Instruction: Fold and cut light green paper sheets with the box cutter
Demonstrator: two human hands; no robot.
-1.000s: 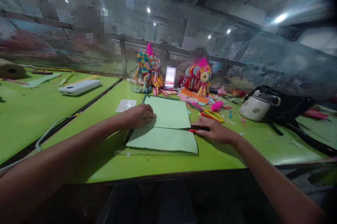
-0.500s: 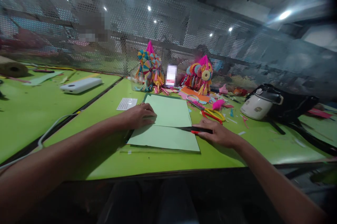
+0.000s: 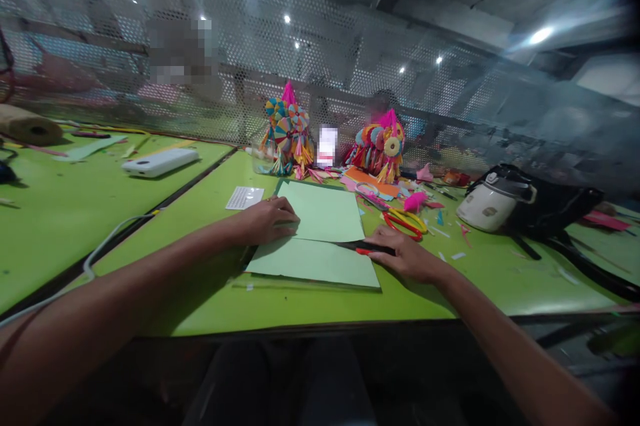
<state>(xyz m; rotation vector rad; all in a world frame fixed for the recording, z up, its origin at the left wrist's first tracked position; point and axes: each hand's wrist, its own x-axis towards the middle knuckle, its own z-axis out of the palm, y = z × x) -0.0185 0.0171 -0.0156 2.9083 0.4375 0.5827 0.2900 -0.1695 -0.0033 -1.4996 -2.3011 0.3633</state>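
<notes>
Pale green paper [image 3: 321,207] lies in front of me over a dark-edged mat, with a slit across its middle. My left hand [image 3: 273,218] presses on the paper's left side at the slit, fingers bent down and close together. Whether anything is under its fingertips is hidden. My right hand [image 3: 400,254] is closed around a black utility knife [image 3: 377,249] with a red part, at the paper's right edge. The knife's front end points left into the slit, between the upper piece and the lower piece [image 3: 320,263].
Scissors [image 3: 407,223] with red and yellow handles lie beyond my right hand among paper scraps. Colourful tasselled paper decorations [image 3: 285,129] stand at the back. A white pot-like container [image 3: 487,203] and a black bag [image 3: 555,203] are to the right. A white power strip-like object [image 3: 160,163] lies left.
My right hand and the knife have shifted slightly left along the slit. My left hand stays in place on the paper. The camera view has moved a little.
</notes>
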